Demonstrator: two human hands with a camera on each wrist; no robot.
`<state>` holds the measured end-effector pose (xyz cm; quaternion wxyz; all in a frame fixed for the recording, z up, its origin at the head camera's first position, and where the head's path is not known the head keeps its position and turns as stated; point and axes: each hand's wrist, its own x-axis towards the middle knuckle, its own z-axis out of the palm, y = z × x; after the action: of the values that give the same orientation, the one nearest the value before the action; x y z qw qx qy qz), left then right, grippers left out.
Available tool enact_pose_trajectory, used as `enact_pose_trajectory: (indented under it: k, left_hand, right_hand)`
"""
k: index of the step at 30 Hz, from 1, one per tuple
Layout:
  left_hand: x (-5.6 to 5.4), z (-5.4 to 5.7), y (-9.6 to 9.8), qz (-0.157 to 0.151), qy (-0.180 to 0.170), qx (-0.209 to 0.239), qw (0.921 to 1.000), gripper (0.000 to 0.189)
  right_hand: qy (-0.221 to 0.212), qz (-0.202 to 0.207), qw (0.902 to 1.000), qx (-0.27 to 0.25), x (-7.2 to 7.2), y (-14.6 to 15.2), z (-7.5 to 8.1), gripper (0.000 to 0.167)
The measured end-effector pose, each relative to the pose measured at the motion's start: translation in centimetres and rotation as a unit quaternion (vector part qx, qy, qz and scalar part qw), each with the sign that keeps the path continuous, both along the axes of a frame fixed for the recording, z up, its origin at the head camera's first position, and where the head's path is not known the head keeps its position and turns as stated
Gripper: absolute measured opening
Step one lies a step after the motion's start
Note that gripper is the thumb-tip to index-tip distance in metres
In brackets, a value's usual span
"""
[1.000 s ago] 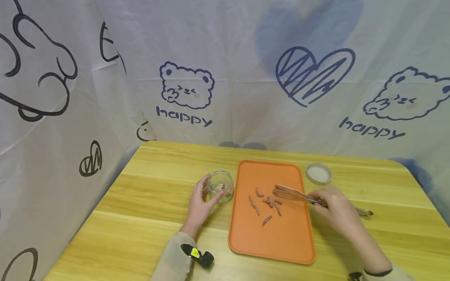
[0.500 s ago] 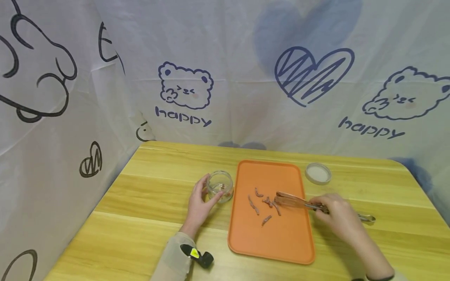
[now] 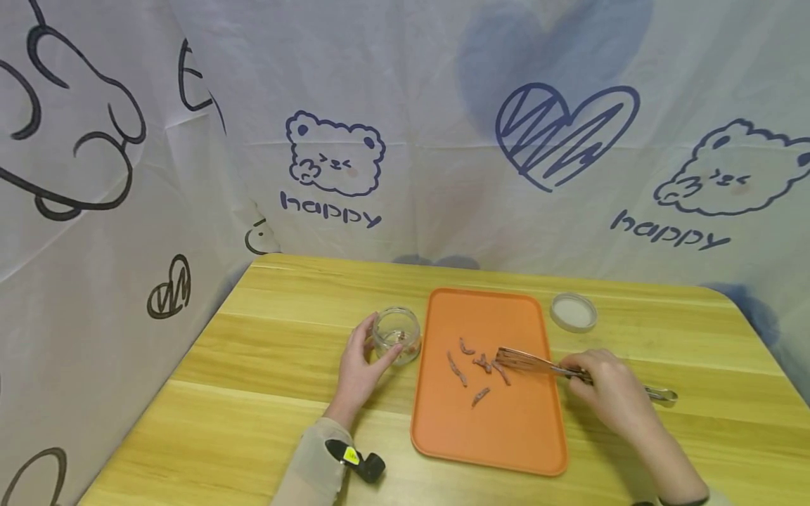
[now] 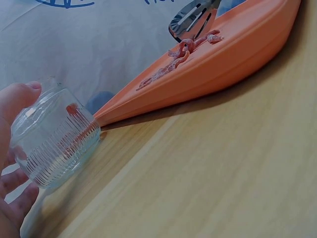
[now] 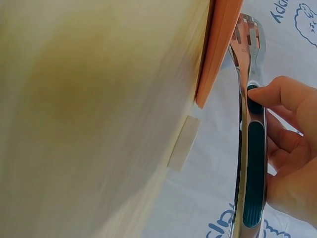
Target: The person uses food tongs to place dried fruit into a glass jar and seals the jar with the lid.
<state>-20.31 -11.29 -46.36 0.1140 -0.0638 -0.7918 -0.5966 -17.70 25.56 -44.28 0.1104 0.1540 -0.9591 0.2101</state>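
Note:
My left hand [image 3: 359, 369] holds a ribbed clear glass jar [image 3: 396, 336], thumb on the near side and fingers round the far side. The jar stands uncovered on the table left of an orange tray [image 3: 487, 439]; a few reddish pieces show through its glass [image 4: 79, 141]. With my right hand [image 3: 610, 386] I grip metal tongs [image 3: 528, 360] by their dark-padded handle [image 5: 255, 168]. Their slotted heads reach over the tray's right side, with the tips at a small cluster of reddish-brown, meat-like strips [image 3: 484, 363]. Other such strips [image 3: 457, 370] lie separately to the left and nearer me.
A round, pale lid [image 3: 573, 313] lies right of the tray's far corner. Behind the wood-grain table [image 3: 285, 309] hangs a white cloth [image 3: 443, 204] with printed bears and hearts. The tray has a raised rim.
My right hand and the tongs have come slightly nearer me, with the heads now beside the clustered strips. The strip by the tips has shifted a little rightward. My left hand and jar stay put.

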Motion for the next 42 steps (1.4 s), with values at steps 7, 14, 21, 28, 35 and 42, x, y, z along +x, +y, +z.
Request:
enact_pose_trajectory:
  k: [7,14,21,28,35,42]
  left_hand:
    - [0.0,-0.1,0.0,-0.004,-0.001,-0.001,1.0,0.067]
    - [-0.1,0.0,0.0,0.0,-0.003,-0.002,1.0,0.068]
    - [0.0,0.1,0.0,0.003,-0.006,-0.007,1.0,0.068]
    - [-0.1,-0.3,0.0,0.004,-0.005,-0.008,1.0,0.069]
    - [-1.3,-2.5,-0.5,0.009,-0.005,-0.009,0.9999,0.072]
    - [-2.1,-4.1,-0.9,0.012,-0.003,-0.007,0.9999,0.075]
  right_hand:
    - [0.014,0.0,0.9999,0.004,0.0,0.0,-0.3,0.016]
    - [0.018,-0.002,0.9998,0.003,0.0,0.0,-0.4,0.016]
    - [0.044,-0.002,0.999,0.007,0.0,-0.1,-0.6,0.018]
    - [0.05,-0.001,0.9987,-0.005,0.0,-0.1,-0.6,0.02]
    - [0.053,-0.001,0.9985,-0.013,0.0,-0.2,-0.2,0.02]
    - [0.082,-0.003,0.9965,-0.012,-0.6,-0.5,0.6,0.021]
